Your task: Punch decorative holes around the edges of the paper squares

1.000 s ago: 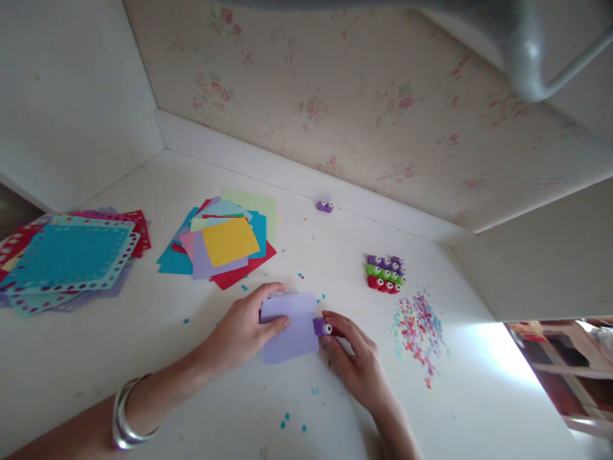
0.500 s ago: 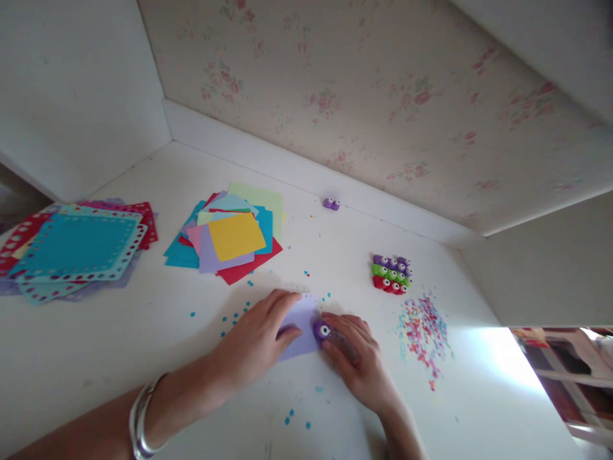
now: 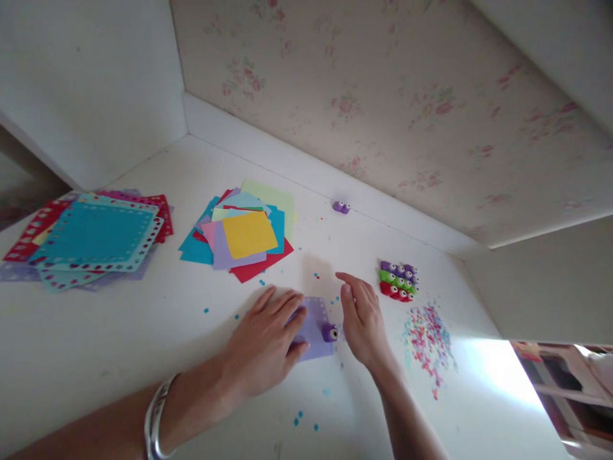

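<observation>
My left hand (image 3: pixel 268 338) lies with spread fingers over the left part of a light purple sheet of paper (image 3: pixel 312 322). Small punched holes run along the paper's top edge and down part of its right edge. A purple craft paper punch (image 3: pixel 330 332) with a white and black round top sits at the sheet's right edge, with neither hand on it. Just right of the punch, my right hand (image 3: pixel 363 316) is raised and holds nothing, its forefinger stretched out and the other fingers partly hidden.
Plain coloured sheets (image 3: pixel 249 236) are piled behind my left hand. Another pile, of sheets with punched borders (image 3: pixel 110 223), is at far left. Several punches (image 3: pixel 399 281) stand in rows at right, near heaped confetti (image 3: pixel 428 342). Two purple punches (image 3: pixel 341 207) stand by the wall.
My right hand has let go of the punch and lifted away, up and to the right. The punch stays at the paper's edge. My left hand has flattened out. The whole view has shifted slightly.
</observation>
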`<state>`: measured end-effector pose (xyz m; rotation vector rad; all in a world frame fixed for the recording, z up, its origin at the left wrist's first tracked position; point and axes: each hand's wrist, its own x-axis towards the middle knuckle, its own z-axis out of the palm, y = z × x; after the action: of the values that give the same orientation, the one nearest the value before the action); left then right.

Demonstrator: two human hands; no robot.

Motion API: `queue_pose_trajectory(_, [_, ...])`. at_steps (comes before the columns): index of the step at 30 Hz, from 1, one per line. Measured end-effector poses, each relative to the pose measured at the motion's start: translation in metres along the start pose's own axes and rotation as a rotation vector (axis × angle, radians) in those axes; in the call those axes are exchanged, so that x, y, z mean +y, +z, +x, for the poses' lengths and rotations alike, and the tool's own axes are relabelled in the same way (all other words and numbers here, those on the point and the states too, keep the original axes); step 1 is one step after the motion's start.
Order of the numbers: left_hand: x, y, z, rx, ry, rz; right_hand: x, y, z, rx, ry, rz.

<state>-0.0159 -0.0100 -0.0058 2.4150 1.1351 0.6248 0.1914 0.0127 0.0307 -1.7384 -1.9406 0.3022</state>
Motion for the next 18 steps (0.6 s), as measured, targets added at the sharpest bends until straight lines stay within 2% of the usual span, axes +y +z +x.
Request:
queue_pose_trajectory(6, [0.001, -0.003, 0.000, 0.027, -0.004, -0.015, -0.005, 0.018, 0.007, -0.058, -0.064, -0.099])
queue_pose_trajectory(12, [0.001, -0.002, -0.001, 0.064, -0.005, -0.055, -0.009, 0.022, 0.005, -0.090, -0.101, -0.120])
queue_pose_trajectory(18, [0.002, -0.004, 0.001, 0.041, -0.009, -0.041, -0.005, 0.028, 0.003, -0.109, -0.048, -0.077])
